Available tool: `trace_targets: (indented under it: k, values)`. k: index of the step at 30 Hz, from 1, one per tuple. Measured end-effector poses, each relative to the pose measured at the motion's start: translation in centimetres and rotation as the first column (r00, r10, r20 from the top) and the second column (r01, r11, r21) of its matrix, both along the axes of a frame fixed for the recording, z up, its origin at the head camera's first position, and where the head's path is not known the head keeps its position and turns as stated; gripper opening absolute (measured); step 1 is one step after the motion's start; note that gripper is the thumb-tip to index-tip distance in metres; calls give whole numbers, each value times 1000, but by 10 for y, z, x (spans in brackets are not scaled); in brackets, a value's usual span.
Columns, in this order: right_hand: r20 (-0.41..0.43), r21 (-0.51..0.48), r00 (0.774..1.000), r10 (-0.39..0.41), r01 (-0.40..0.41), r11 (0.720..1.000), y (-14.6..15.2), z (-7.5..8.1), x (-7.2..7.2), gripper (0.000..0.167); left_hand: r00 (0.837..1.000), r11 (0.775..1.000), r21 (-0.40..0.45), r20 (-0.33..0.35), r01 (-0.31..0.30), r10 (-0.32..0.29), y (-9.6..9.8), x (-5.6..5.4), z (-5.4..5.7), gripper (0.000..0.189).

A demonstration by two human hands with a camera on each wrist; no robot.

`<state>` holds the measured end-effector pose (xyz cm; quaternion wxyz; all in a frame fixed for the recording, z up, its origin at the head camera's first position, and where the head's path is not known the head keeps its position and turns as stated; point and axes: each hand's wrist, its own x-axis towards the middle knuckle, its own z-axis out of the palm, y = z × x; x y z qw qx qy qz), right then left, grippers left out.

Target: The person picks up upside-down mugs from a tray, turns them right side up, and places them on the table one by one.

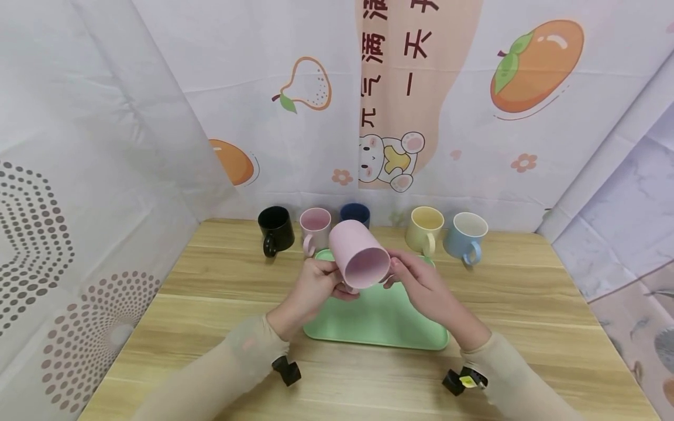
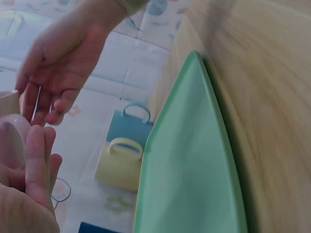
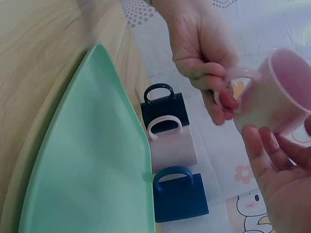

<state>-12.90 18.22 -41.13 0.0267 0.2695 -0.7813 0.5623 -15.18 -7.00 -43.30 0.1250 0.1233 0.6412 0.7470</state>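
A pink mug [image 1: 354, 248] is held up above a green tray [image 1: 368, 327], tilted with its mouth toward the head camera. My left hand [image 1: 310, 292] grips it by the handle, its fingers curled round the loop [image 3: 238, 74]. From the other side my right hand [image 1: 423, 286] holds the mug near the rim between thumb and fingers. Those fingers [image 3: 262, 153] lie nearly straight against the mug's side in the right wrist view. Only a slice of the mug [image 2: 10, 141] shows at the left wrist view's edge.
Along the table's back edge stand a black mug [image 1: 278, 228], another pink mug [image 1: 315, 225], a dark blue mug [image 1: 354, 214], a yellow mug [image 1: 423, 228] and a light blue mug [image 1: 462, 240]. Behind them hangs a printed curtain [image 1: 326, 140].
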Motion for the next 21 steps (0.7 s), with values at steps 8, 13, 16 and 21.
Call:
trace_targets:
  k: [8, 13, 16, 21]
  values:
    - [55, 12, 998, -32, 31, 999, -12, -2, 1, 28, 987, 995, 89, 158, -46, 31, 18, 1, -3, 30]
    - [52, 24, 997, -63, 62, 998, -19, -1, 4, 28, 982, 990, 120, 182, -80, 57, 26, -1, -6, 26]
    - [10, 56, 997, -80, 79, 995, -25, -1, 5, 25, 978, 988, 108, 190, -114, 92, 31, -3, -10, 23]
    - [-16, 116, 996, -87, 88, 989, -33, -2, 6, 14, 967, 982, 55, 193, -181, 167, 37, -5, -17, 22]
